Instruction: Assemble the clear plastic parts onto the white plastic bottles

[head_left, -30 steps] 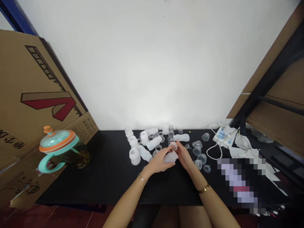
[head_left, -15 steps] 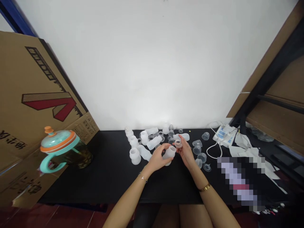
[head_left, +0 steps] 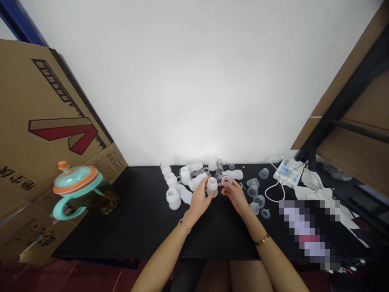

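**Bottle and ring held close together above the black table**

The left hand (head_left: 199, 199) is wrapped around a small translucent white bottle (head_left: 212, 186), its mouth turned up and toward the other hand, seemingly so that the opening is easy to reach. The fingers are curled snugly round the body and the bottle is lifted clear of the black table (head_left: 146, 219). The right hand (head_left: 234, 195) pinches a small clear ring (head_left: 226, 181) between thumb and fingertips, narrow and closed on it, just beside the bottle's mouth but not touching it as far as can be told.

Beyond and to the left of the left hand lie more white bottles (head_left: 182, 184), some upright, some on their sides. To the right of the right hand sit loose clear caps (head_left: 258, 200), and farther right a white device with a cord (head_left: 287, 172). Well off to the left stands a teal-lidded jug (head_left: 80, 192) against a cardboard box (head_left: 45, 117).
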Available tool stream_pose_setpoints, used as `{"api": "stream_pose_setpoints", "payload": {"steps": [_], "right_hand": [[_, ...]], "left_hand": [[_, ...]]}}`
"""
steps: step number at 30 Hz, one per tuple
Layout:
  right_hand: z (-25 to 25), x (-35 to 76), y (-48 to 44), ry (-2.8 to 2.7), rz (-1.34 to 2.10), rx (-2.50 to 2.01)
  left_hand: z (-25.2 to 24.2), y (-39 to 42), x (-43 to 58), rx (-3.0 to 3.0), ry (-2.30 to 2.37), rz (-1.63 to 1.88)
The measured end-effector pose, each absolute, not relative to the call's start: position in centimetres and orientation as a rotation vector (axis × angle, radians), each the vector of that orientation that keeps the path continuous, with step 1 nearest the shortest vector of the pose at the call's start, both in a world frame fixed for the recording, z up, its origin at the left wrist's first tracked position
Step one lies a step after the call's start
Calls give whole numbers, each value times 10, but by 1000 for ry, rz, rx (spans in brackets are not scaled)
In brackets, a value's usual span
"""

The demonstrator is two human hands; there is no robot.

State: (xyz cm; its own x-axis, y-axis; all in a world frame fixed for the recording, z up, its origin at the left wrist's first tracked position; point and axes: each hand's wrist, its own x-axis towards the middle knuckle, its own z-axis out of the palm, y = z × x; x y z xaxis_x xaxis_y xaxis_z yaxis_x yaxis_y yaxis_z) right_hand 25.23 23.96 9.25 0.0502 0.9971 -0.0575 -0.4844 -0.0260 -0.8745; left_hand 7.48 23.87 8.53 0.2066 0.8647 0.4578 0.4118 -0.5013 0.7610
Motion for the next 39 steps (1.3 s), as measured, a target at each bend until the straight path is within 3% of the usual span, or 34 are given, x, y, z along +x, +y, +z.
{"api": "stream_pose_setpoints", "payload": {"steps": [10,39], "right_hand": [[93,252,238,-919,1242,-971],[93,250,235,-1021,1214,-1025]], "left_hand": [[83,238,75,2093,1243,1259],[86,237,76,2112,1256,1213]]}}
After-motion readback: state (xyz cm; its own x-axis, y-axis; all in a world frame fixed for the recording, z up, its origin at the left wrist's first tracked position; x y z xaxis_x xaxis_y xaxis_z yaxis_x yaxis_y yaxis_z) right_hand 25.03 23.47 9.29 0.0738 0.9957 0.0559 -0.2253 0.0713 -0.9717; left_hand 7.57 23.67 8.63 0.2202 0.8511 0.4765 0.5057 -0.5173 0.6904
